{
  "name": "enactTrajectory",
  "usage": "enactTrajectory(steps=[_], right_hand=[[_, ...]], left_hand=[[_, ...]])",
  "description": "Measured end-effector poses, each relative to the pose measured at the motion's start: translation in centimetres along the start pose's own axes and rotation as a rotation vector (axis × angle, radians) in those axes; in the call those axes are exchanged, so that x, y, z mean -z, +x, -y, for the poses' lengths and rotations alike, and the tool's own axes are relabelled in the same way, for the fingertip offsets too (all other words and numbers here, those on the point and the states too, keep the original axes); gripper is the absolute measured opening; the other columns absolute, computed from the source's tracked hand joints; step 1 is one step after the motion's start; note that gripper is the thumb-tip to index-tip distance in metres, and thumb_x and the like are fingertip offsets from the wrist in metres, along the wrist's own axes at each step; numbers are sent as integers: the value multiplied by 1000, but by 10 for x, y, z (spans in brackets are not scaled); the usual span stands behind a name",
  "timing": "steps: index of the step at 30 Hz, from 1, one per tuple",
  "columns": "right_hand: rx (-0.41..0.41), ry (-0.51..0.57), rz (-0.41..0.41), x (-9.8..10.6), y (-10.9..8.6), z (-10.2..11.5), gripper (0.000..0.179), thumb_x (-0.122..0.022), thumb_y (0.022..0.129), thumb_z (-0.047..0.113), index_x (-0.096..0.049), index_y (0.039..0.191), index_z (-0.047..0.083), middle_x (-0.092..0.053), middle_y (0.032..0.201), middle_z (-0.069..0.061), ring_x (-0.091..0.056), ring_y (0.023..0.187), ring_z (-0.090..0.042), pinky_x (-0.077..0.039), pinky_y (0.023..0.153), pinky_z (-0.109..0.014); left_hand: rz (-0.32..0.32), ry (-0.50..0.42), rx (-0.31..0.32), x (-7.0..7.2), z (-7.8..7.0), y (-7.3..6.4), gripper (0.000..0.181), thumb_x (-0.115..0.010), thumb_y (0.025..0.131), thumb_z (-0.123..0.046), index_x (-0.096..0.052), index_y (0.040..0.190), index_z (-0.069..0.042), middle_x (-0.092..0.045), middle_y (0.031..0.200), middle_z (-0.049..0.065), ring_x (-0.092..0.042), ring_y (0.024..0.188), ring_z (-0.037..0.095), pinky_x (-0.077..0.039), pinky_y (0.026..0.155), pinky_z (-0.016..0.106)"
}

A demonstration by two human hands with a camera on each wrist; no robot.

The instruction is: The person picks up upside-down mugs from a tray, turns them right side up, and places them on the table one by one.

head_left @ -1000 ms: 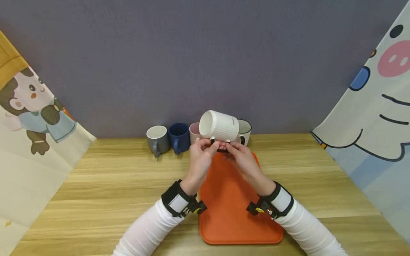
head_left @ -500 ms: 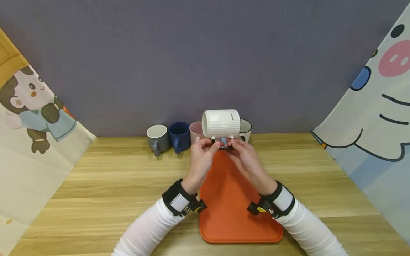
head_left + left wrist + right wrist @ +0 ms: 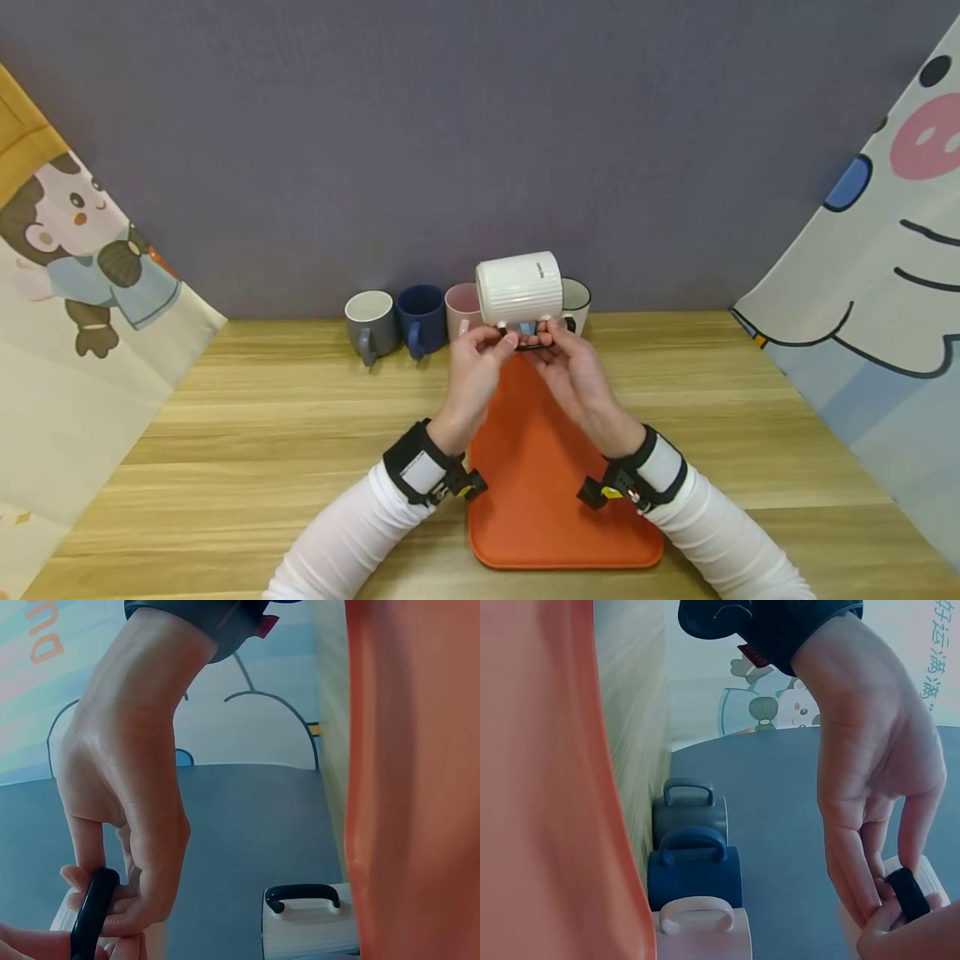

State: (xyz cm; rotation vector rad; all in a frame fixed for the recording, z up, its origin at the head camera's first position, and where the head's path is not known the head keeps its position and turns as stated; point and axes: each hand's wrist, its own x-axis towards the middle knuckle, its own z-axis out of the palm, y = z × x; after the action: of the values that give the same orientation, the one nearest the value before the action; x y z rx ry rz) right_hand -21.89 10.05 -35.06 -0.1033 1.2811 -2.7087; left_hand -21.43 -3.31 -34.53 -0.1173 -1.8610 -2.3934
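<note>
A white ribbed mug with a black handle is held in the air on its side, its mouth to the left. My left hand pinches the handle near the mouth end. At the base end, my right hand has thumb and fingers on the same handle. In the left wrist view the right hand reaches down to the black handle. The right wrist view shows the left hand with its thumb against that handle. Some fingertips are hidden behind it.
Along the grey wall stand a grey mug, a navy mug, a pink mug and a cream mug with black rim and handle. A small light-blue patch shows through the held handle. An orange tray lies below my hands.
The white mug has turned: its base end has risen and swung so the printed side faces me more. My right fingers have shifted slightly up at the handle; the left hand keeps its pinch.
</note>
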Motion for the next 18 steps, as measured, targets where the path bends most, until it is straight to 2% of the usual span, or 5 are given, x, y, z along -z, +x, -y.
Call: enactTrajectory(steps=[7,11,13,16,18], right_hand=[[23,-14,11,1,-1,1,29,-35,104,20,-52,83,9,-49,71,3,-53,75,-10,-48,82,-25],[41,-60,-8,1,-2,6,31,-36,103,21,-56,82,12,-53,70,5,-57,76,-9,-47,83,-25],[61,-90,-25,1,-3,9,32,-38,103,21,-59,80,13,-55,70,6,-58,75,-8,-48,82,-25],[116,-123,-58,2,-3,15,30,-42,102,21,-61,79,14,-57,71,6,-60,74,-8,-49,80,-24],[177,-160,-83,3,-2,19,28,-46,100,21,-61,78,14,-58,71,5,-61,74,-9,-49,78,-23]], left_hand=[[8,1,19,-3,3,0,15,-61,89,0,-64,96,13,-63,86,5,-62,78,9,-53,79,24],[36,19,8,-3,6,0,18,-61,90,-3,-63,98,12,-63,88,7,-63,81,14,-54,84,31],[60,66,-29,-2,7,1,20,-60,92,-8,-64,99,10,-64,91,11,-63,84,18,-52,85,32],[69,226,-172,2,9,4,23,-59,94,-15,-65,99,7,-66,92,16,-64,86,25,-40,101,31],[59,328,-275,5,10,6,24,-57,95,-17,-66,100,5,-67,94,17,-63,88,25,-39,103,34]])
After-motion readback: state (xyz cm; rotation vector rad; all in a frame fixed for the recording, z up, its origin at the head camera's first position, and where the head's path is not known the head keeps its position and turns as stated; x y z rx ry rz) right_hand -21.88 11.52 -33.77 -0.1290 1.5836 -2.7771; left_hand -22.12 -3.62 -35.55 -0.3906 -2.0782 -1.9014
